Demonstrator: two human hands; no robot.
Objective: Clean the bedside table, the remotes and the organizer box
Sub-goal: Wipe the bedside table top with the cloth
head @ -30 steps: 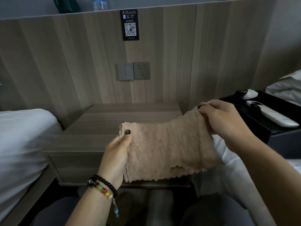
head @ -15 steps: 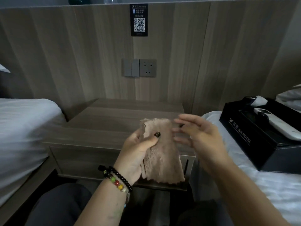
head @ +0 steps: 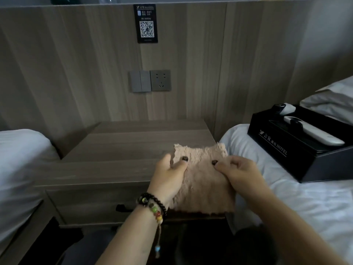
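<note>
**Fuzzy cloth held over a bare wooden bedside table**

Both hands grip one cloth (head: 203,178), a pale pinkish-beige piece with a nubbly, terry-like pile and ragged, wavy edges. It hangs as a rough rectangle, folded or doubled, in front of the near right corner of the bedside table. The left hand (head: 169,175) pinches the cloth's upper left part with its thumb on the front face; the right hand (head: 238,172) pinches the upper right part the same way. Both thumbnails are painted dark. A string of dark and coloured round beads (head: 152,205) circles the left wrist, with a thin cord dangling from it.

The bedside table (head: 122,150) is a boxy unit in grey-brown wood-grain laminate; its flat surface shows long horizontal bands of grain, and a dark slot handle sits in the drawer front. Behind it rises a wall panel (head: 76,64) of the same streaked laminate, carrying a grey switch and socket plate (head: 150,80) and a black card with a QR code (head: 146,23).

On the white, softly creased bed (head: 298,203) to the right rests the organizer box (head: 286,148), a matte black rectangular tray with pale lettering on its side. In it lie two smooth white remotes: a long, rounded one (head: 315,133) and a shorter one (head: 286,109) behind it. Another white bed (head: 21,159) lies to the left.
</note>
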